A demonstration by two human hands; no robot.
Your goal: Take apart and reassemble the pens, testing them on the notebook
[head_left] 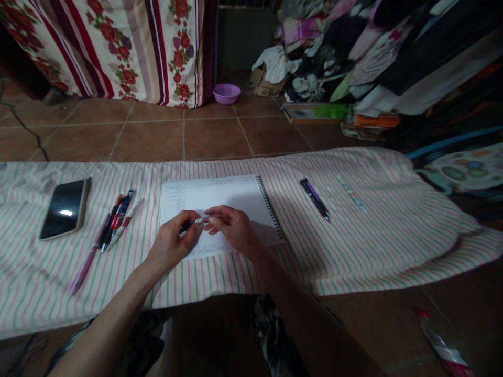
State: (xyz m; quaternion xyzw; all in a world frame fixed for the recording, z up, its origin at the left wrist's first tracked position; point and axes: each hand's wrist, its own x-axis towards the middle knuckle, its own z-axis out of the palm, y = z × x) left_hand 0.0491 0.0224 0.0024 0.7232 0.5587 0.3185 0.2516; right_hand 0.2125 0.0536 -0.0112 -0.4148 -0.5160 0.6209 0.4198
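Note:
Above an open spiral notebook (236, 193) with writing along its edges, my two hands meet. My left hand (175, 235) is closed around a slim black-and-white pen (198, 220). The fingers of my right hand (231, 225) pinch the pen's other end, and part of the pen is hidden by both hands. Several pens (118, 217) lie bunched to the left of the notebook, one of them a longer pink one (84, 269). To the right rest a black and purple pen (314, 198) and a thin pale patterned stick (351, 192).
A phone (64, 208) lies at the left on the striped cloth (385, 246). Beyond it are a tiled floor, a floral curtain (149, 47), a purple basin (227, 93) and heaped clothes. A patterned stool (467, 167) stands at the right, and a bottle (444, 343) lies on the floor.

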